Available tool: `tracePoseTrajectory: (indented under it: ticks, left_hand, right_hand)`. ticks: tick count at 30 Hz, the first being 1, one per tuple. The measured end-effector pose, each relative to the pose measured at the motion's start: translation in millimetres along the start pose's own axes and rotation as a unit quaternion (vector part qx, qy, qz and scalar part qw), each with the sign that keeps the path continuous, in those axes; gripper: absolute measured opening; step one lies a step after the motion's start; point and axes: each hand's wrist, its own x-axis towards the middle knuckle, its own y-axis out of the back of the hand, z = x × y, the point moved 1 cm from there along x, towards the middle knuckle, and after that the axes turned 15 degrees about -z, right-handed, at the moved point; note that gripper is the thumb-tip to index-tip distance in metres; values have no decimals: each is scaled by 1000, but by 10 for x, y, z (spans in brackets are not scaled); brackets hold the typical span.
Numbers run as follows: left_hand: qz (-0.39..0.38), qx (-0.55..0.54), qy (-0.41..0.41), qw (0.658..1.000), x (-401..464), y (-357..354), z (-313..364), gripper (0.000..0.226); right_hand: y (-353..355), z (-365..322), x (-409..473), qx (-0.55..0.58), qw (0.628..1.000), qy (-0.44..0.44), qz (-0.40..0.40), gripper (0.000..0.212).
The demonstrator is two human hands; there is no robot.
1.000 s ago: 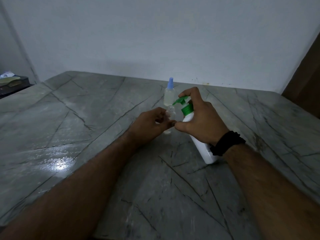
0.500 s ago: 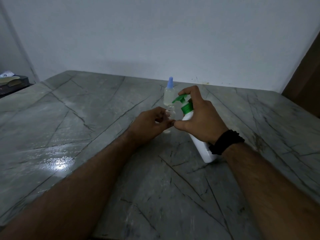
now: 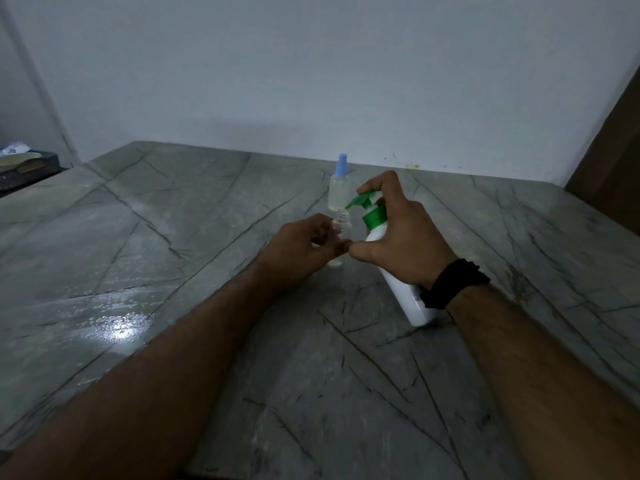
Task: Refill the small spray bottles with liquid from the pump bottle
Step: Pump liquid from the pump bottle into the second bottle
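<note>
Gripping the tilted white pump bottle (image 3: pixel 401 282), the right hand (image 3: pixel 398 244) had a finger on its green pump head (image 3: pixel 363 202), nozzle just above the open small clear bottle (image 3: pixel 341 225) pinched by the left hand (image 3: pixel 298 251); capped spray bottle (image 3: pixel 339 188) stood behind on the stone table (image 3: pixel 173 237)

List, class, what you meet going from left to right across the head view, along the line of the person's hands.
left hand → small open bottle that it holds → green pump head → right hand gripping the white pump bottle → black wristband.
</note>
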Motion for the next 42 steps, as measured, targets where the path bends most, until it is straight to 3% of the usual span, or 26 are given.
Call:
tracePoseTrajectory:
  ticks: [20,42]
  left_hand:
    - [0,-2,5,1000,22,-3,-50,29]
    - [-1,-13,5,1000,-1,0,1,35]
  right_hand:
    - [-7,28,-4,-12,1000,-3,11,73]
    - [0,34,4,-4,1000,7,7,71]
